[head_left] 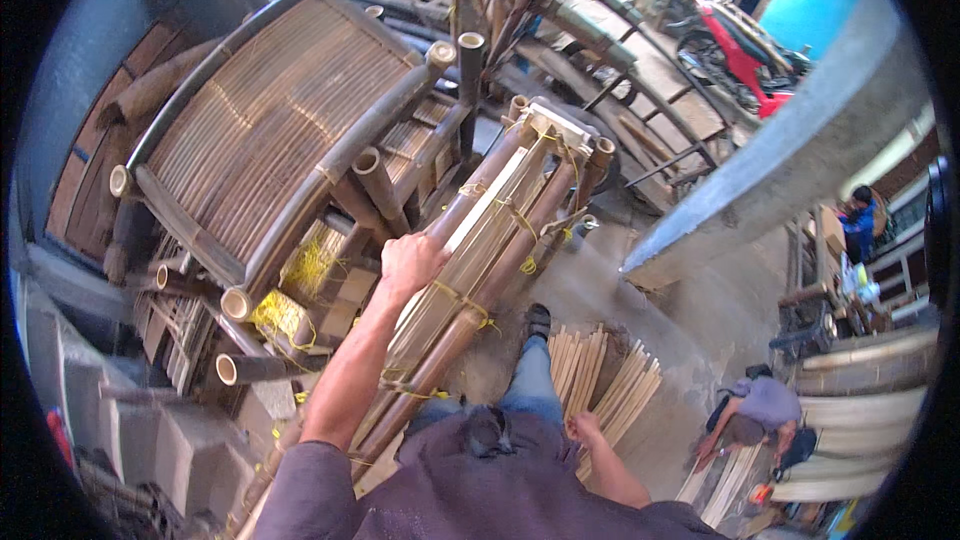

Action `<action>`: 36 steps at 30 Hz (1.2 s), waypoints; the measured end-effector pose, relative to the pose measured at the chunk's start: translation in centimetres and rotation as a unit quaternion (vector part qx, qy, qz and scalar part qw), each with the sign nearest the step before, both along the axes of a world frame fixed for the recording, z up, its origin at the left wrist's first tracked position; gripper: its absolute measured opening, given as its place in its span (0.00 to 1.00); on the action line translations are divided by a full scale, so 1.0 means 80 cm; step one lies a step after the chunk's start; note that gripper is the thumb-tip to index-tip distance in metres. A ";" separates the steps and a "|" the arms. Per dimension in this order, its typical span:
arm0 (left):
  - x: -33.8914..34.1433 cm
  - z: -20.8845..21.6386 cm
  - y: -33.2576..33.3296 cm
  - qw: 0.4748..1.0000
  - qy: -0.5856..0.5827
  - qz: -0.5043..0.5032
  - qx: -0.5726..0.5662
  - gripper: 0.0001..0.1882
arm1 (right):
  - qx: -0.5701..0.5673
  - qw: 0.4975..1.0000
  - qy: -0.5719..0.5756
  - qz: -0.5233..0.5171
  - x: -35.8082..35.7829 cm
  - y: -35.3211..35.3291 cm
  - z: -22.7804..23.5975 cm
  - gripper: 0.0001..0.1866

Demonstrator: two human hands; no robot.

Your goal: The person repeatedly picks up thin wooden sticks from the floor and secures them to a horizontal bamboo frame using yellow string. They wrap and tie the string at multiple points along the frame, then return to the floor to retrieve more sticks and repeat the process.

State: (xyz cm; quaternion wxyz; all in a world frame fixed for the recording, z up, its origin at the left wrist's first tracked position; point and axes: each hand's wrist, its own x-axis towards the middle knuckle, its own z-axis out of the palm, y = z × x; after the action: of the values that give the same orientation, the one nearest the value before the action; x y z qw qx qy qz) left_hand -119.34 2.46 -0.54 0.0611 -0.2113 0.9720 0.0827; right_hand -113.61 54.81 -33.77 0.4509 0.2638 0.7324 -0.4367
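A long bamboo frame point(478, 285), its poles tied with yellow string, slants away from my body. Pale bamboo strips point(490, 202) lie lengthwise in it. My left hand point(412, 262) is closed over the left bamboo pole point(468, 202), beside these strips. Low at my right side, my right hand point(583, 427) has its fingers curled, next to the near end of a fanned pile of bamboo slats point(610, 380) on the floor. Whatever those fingers hold, if anything, is too small to make out.
A bamboo chair-like piece with a slatted panel point(285, 120) stands at left, pole ends sticking out. Tangled yellow string point(285, 315) lies below it. A concrete pillar point(760, 160) rises at right. A crouching person point(765, 415) handles slats; a red motorcycle point(735, 45) stands far off.
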 end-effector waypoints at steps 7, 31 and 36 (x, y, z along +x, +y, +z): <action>-0.071 -0.012 0.039 0.956 0.231 0.146 0.109 0.09 | 0.018 0.963 0.166 0.214 -0.274 -0.080 0.033 0.12; -0.152 -0.049 0.116 0.915 0.243 0.322 0.026 0.05 | -0.079 0.411 0.399 0.816 -0.399 -0.716 0.469 0.19; -0.163 -0.057 0.101 0.894 0.338 0.294 -0.009 0.05 | -0.434 0.726 0.162 0.508 -0.410 -0.688 0.370 0.21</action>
State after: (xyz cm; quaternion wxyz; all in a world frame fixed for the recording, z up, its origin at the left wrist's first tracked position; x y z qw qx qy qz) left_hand -132.42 10.54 -5.09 -0.3003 -0.4477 0.8279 0.1549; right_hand -146.43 -0.21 -4.15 0.5455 -0.4468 0.5493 -0.4484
